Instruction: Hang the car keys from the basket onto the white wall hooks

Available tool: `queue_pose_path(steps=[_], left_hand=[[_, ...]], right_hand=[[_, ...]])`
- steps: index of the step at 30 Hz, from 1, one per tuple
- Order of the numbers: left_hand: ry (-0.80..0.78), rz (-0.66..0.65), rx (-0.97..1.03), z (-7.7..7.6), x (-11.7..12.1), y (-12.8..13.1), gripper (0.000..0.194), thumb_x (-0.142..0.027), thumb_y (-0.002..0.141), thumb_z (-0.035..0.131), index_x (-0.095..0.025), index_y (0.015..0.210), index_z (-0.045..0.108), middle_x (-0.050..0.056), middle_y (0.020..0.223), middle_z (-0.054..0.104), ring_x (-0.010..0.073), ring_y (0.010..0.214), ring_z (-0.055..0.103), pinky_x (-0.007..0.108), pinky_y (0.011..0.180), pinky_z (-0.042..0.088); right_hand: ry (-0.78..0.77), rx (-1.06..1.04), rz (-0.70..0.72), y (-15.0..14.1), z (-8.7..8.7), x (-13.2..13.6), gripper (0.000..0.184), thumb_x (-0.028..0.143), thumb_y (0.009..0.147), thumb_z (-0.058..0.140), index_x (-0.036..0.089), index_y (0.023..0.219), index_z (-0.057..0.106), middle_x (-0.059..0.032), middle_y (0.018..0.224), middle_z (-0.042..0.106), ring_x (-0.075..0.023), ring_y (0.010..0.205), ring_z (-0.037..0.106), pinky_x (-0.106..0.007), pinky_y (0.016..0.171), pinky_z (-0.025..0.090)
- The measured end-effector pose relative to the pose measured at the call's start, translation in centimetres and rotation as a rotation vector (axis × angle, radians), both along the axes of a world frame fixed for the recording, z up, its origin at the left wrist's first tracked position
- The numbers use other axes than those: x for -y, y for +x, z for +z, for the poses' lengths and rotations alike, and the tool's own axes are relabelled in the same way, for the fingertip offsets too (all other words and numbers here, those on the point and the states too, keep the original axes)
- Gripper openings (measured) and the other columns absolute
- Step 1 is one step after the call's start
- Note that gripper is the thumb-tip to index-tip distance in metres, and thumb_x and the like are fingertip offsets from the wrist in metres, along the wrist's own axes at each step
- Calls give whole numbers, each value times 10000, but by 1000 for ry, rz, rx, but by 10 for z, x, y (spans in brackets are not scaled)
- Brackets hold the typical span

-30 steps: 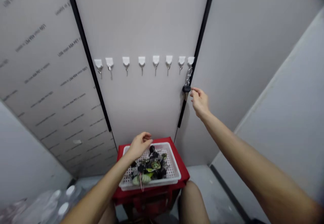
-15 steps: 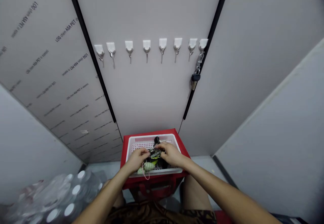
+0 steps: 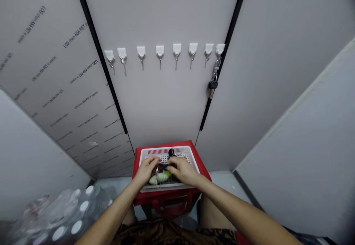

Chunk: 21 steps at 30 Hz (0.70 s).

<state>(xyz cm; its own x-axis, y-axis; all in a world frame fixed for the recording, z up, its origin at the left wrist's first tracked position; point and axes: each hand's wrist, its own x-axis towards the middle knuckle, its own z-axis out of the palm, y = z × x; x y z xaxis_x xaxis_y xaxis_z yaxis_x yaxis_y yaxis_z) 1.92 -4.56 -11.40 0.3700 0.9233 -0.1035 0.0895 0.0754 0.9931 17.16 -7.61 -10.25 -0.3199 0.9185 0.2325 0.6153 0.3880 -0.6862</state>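
A white perforated basket (image 3: 183, 151) rests on a red stool (image 3: 202, 165) against the wall. It holds a heap of keys and key fobs (image 3: 169, 153), among them a pale green fob (image 3: 158, 178). My left hand (image 3: 145, 170) and my right hand (image 3: 183, 171) are both down in the basket, fingers curled over the heap; what they grip is hidden. Above, a row of several white wall hooks (image 3: 159, 50) is stuck on the panel. A black-headed key on a chain (image 3: 213, 83) hangs from the rightmost hook (image 3: 220, 48).
Grey wall panels with black seams (image 3: 97, 49) rise ahead, and a lower grey partition (image 3: 313, 134) stands at the right. Shrink-wrapped bottles (image 3: 69, 219) lie on the floor at the lower left. My knees flank the stool.
My right hand left the hanging key on the rightmost hook and came down into the basket beside my left hand. Both hands now work in the key heap.
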Motion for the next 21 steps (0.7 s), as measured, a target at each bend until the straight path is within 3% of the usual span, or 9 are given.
queue_pose_path(steps=[3, 5, 8, 13, 18, 21], left_hand=[[0, -94, 79, 13, 6, -2, 294, -377, 641, 404, -160, 829, 467, -9, 677, 527, 106, 614, 483, 239, 622, 361], [94, -170, 54, 19, 10, 2, 314, -334, 608, 475, -161, 871, 471, 13, 791, 542, 128, 741, 480, 248, 706, 343], [224, -219, -17, 23, 13, 10, 286, -284, 592, 509, -144, 841, 502, 26, 846, 540, 143, 810, 455, 243, 745, 320], [151, -160, -32, 41, 7, 17, 176, -285, 629, 463, -120, 675, 504, -10, 622, 516, 92, 593, 448, 200, 583, 346], [194, -161, 47, 67, 3, 26, 202, -258, 616, 471, -140, 779, 487, -7, 712, 519, 90, 652, 452, 191, 608, 343], [265, -201, -13, 71, 1, 40, 175, -269, 620, 463, -134, 730, 477, -27, 596, 478, 76, 555, 425, 182, 528, 332]], right_hand=[[-171, -335, -100, 2, 12, -9, 81, 220, 659, 395, 169, 638, 454, 31, 533, 500, -85, 503, 474, -213, 508, 369], [-257, -557, -110, 2, 23, -13, 73, 238, 661, 386, 174, 658, 421, 46, 514, 497, -74, 452, 473, -206, 475, 377], [-260, -725, -123, 0, 40, -14, 82, 248, 644, 406, 173, 674, 422, 58, 497, 496, -61, 413, 459, -194, 445, 376], [-222, -756, -136, 6, 60, -14, 103, 224, 610, 436, 165, 691, 460, 53, 530, 512, -52, 427, 456, -182, 441, 369], [-179, -521, -190, 20, 75, -16, 137, 143, 549, 473, 151, 666, 545, 42, 574, 533, -53, 468, 447, -190, 490, 363], [-156, -475, -142, 24, 86, -16, 157, 113, 529, 484, 151, 658, 566, 32, 591, 550, -64, 515, 462, -201, 530, 364]])
